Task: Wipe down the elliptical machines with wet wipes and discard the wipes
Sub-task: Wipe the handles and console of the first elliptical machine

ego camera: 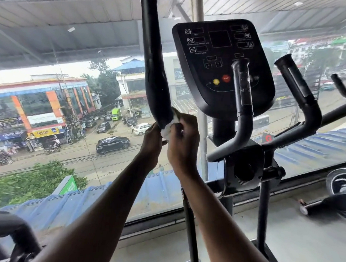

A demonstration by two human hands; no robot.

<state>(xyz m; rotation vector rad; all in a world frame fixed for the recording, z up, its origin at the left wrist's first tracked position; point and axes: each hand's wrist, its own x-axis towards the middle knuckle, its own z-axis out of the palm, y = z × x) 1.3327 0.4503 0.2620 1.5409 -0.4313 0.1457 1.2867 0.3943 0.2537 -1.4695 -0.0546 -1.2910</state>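
Up close, a person is reaching both bare arms toward an elliptical machine in a gym room fronted by a large window. The left hand and right hand are meeting at the bottom end of the padded grip on the long black handlebar, with a white wet wipe bunched between them and wrapped against the foam. The right hand's fingers are curling round the wipe and pressing it to the bar; the left hand is closing on the bar and wipe from the other side, probably to steady the swinging arm while the cloth is worked along it. Beyond the hands, the dark console and the short inner handles are waiting, apparently not yet reached by the cloth. No bin or wipe dispenser is showing anywhere, so where the wipe gets discarded cannot be told. Farther off, through the glass, a street with parked cars is lying below.
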